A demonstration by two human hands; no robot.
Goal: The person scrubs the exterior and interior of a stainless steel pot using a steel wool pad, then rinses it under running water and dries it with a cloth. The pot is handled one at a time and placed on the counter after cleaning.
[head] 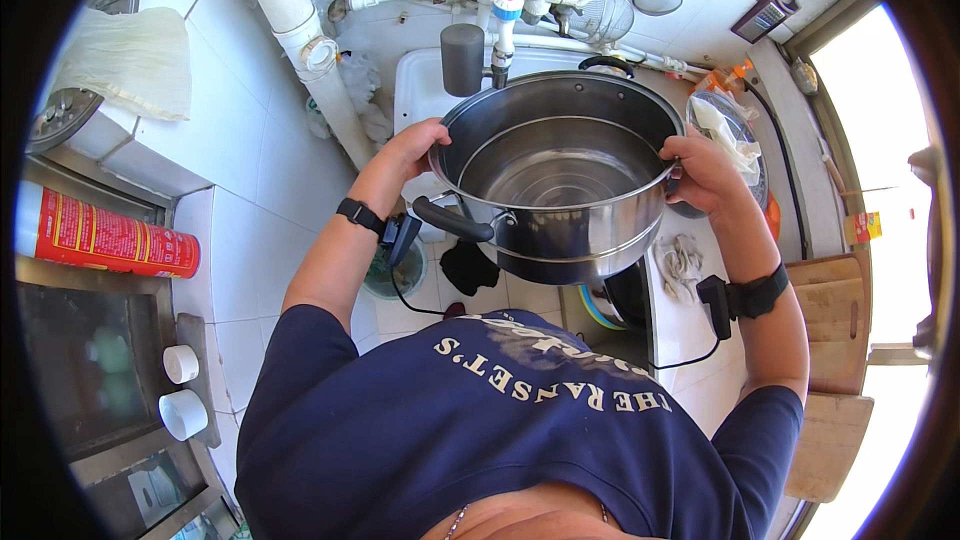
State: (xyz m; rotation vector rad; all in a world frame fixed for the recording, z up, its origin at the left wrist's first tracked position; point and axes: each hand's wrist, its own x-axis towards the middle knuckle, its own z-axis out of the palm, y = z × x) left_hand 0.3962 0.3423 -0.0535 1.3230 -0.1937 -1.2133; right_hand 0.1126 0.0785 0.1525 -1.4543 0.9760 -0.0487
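Both my hands hold a large stainless-steel pot (570,184) up in front of my body, at the near edge of a white sink (418,82). My left hand (415,146) grips its left rim, thumb over the edge. On the opposite side my right hand (699,169) grasps the rim, with some fingers hidden behind the wall. One black loop handle (454,220) points toward me, and another black handle (606,64) shows at the far side. The pot's interior shows bare metal with concentric rings on its bottom; whether it holds clear water, I cannot tell.
A faucet (504,37) with a grey cylinder (463,58) hangs just beyond the pot's far-left rim. A white drainpipe (307,45) rises at left. On the right counter lie a crumpled rag (679,268) and a cloth-topped strainer (731,131). Cutting boards (826,322) stand farther right.
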